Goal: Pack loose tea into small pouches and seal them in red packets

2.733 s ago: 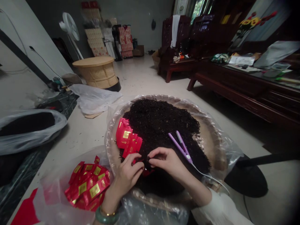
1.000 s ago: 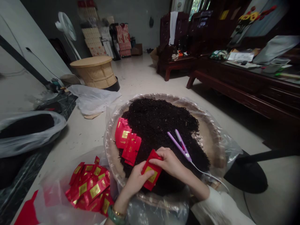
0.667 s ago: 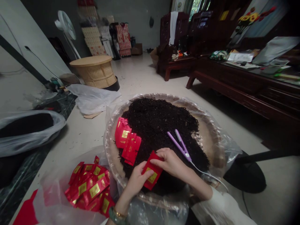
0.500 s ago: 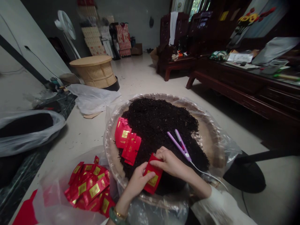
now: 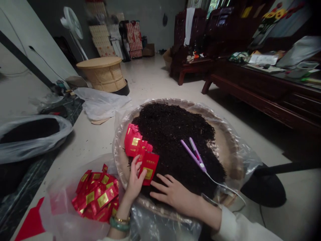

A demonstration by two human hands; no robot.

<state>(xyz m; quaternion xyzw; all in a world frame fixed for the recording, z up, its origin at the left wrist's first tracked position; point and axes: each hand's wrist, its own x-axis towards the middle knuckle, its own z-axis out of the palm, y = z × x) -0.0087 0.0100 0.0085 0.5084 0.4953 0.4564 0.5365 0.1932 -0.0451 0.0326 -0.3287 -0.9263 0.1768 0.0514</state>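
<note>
My left hand is closed on a red packet with a gold square, held over the near left of a round tray lined with see-through plastic. Fingers spread, my right hand hovers at or just touches the dark loose tea leaves; contact is unclear. Beyond the held packet, more flat red packets lie along the tray's left side. A purple mini hair straightener rests on the leaves, its jaws apart and its white cord running right.
Several red packets fill a plastic bag at the lower left. Another bag of dark leaves stands farther left. A woven drum-shaped basket is behind, a dark wooden table at right. A black stand base sits beside the tray.
The red packet has moved left and up in my left hand, toward the other packets. My right hand has let go of it and spread its fingers lower down. The view has shifted slightly.
</note>
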